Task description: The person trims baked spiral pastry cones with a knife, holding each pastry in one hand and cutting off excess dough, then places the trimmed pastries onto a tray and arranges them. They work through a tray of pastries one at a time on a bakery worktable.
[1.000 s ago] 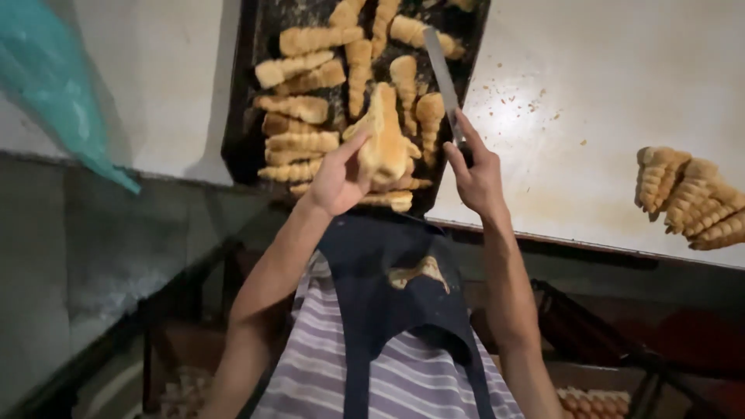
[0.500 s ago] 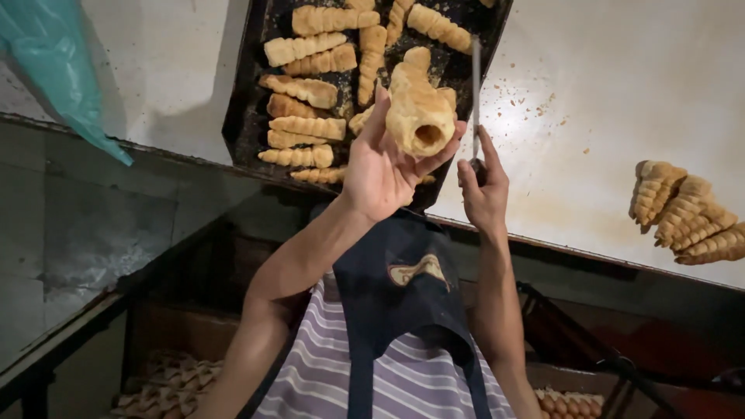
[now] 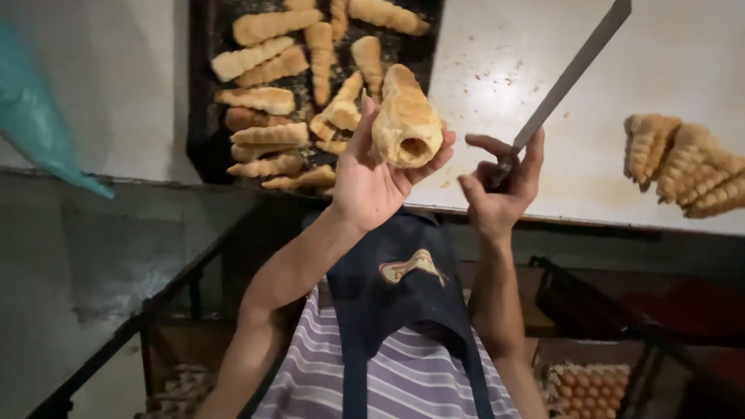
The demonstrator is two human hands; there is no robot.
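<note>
Head view: pastry work at the worktop.
Left hand: fingers cupping a cone, now raised off the tray, hollow end facing the camera.
Right hand: fingers gripping a knife, blade now swinging upward.

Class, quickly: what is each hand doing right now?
Left hand: closed around a pastry horn.
Right hand: closed on a knife.

knife tip beyond top edge
</note>
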